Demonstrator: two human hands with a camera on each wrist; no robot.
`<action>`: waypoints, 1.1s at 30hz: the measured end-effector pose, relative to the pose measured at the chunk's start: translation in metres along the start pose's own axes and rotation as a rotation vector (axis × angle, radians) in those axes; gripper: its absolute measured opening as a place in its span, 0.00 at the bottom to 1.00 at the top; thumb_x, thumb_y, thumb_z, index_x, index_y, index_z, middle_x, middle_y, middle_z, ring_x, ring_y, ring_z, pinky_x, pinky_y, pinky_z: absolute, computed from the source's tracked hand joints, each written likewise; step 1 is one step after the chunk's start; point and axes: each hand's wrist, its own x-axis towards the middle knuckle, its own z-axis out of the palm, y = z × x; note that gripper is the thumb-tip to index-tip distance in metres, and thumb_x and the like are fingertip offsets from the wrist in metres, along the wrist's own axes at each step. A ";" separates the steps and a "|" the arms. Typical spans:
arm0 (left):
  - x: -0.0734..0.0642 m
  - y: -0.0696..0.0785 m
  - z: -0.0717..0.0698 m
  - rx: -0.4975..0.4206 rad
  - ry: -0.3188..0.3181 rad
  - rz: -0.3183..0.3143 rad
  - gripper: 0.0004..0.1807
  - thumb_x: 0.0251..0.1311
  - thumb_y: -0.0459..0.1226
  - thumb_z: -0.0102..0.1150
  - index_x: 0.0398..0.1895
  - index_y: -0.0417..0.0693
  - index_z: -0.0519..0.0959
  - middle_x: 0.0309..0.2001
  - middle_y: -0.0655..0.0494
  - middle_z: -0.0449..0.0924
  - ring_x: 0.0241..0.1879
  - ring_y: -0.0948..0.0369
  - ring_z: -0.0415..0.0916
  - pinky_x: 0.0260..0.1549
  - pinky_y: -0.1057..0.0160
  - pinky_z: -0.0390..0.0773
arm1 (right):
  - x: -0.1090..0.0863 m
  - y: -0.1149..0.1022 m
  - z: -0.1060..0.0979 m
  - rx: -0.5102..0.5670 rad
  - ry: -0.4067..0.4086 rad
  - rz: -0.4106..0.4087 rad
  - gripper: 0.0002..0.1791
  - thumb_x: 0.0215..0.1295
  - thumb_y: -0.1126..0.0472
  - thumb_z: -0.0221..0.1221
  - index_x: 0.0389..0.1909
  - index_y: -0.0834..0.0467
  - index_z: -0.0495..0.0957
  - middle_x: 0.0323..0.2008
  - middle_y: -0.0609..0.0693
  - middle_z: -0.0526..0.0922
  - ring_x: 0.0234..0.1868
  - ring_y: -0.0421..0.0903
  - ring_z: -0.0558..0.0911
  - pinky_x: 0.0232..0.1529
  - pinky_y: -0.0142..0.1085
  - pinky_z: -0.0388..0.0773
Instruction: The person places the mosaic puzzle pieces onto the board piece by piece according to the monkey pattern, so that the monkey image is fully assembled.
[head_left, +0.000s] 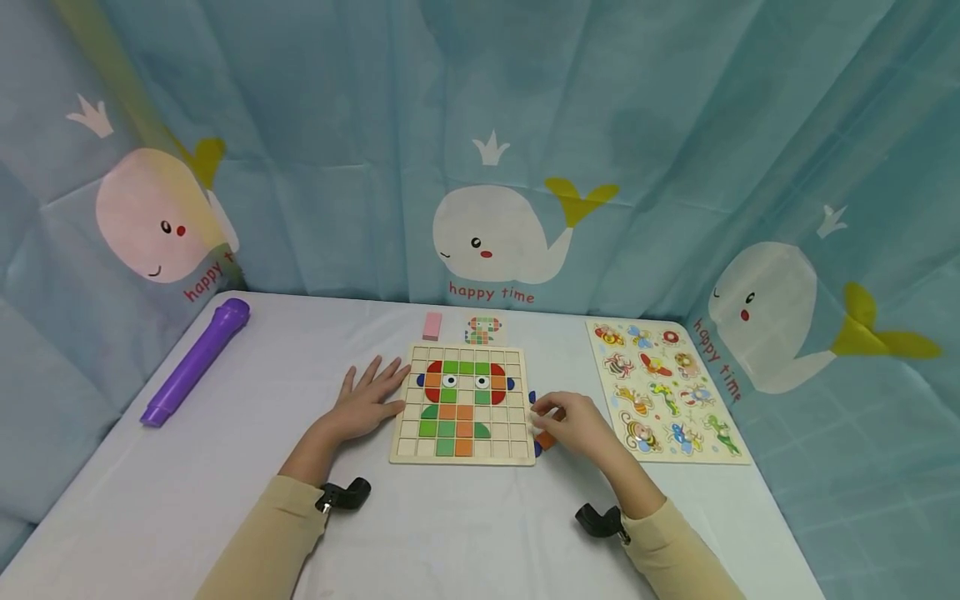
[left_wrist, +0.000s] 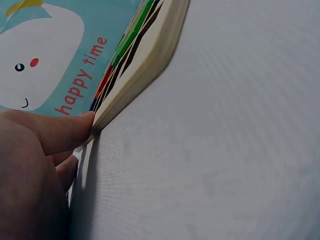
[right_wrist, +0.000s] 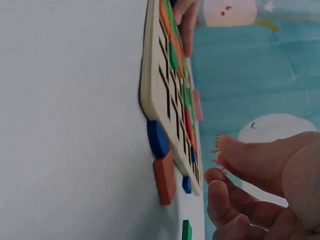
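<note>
A wooden grid board [head_left: 513,433] lies on the table, partly filled with green, orange, red and dark blue tiles and two round eye pieces. My left hand [head_left: 367,407] rests at its left edge with the fingers spread. In the left wrist view, the thumb [left_wrist: 70,131] touches the board's side. My right hand [head_left: 573,423] hovers beside the right edge, its fingers loosely bent, with no tile visible between thumb and fingertips. Below it lie an orange tile [right_wrist: 165,180], a rounded blue piece [right_wrist: 157,139], a second blue piece [right_wrist: 186,184] and a green tile [right_wrist: 186,230].
Behind the board lie a pattern card [head_left: 484,330] and a pink block [head_left: 432,326]. An insect-picture puzzle board [head_left: 667,400] sits at the right, and a purple microphone-shaped tube [head_left: 197,362] at the far left. A whale-print curtain [head_left: 337,225] hangs around the white table.
</note>
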 end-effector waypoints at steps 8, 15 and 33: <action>0.000 0.001 -0.001 -0.005 0.004 0.009 0.38 0.71 0.48 0.55 0.80 0.53 0.56 0.82 0.47 0.46 0.81 0.42 0.30 0.72 0.33 0.21 | -0.008 0.017 -0.004 -0.045 -0.078 -0.031 0.13 0.60 0.59 0.71 0.46 0.52 0.86 0.42 0.45 0.85 0.35 0.41 0.76 0.35 0.34 0.76; -0.001 -0.001 0.000 -0.023 0.002 0.010 0.38 0.71 0.47 0.55 0.80 0.53 0.55 0.82 0.47 0.46 0.81 0.42 0.29 0.73 0.33 0.21 | -0.008 0.027 -0.007 -0.078 -0.168 -0.084 0.17 0.57 0.61 0.73 0.49 0.51 0.86 0.39 0.45 0.80 0.33 0.42 0.74 0.30 0.32 0.73; 0.000 0.000 0.001 -0.007 0.011 -0.002 0.38 0.71 0.49 0.55 0.80 0.54 0.55 0.82 0.49 0.46 0.81 0.43 0.29 0.73 0.34 0.21 | 0.001 0.021 -0.009 -0.026 -0.093 -0.044 0.11 0.57 0.58 0.74 0.32 0.52 0.79 0.26 0.42 0.79 0.28 0.40 0.75 0.29 0.31 0.72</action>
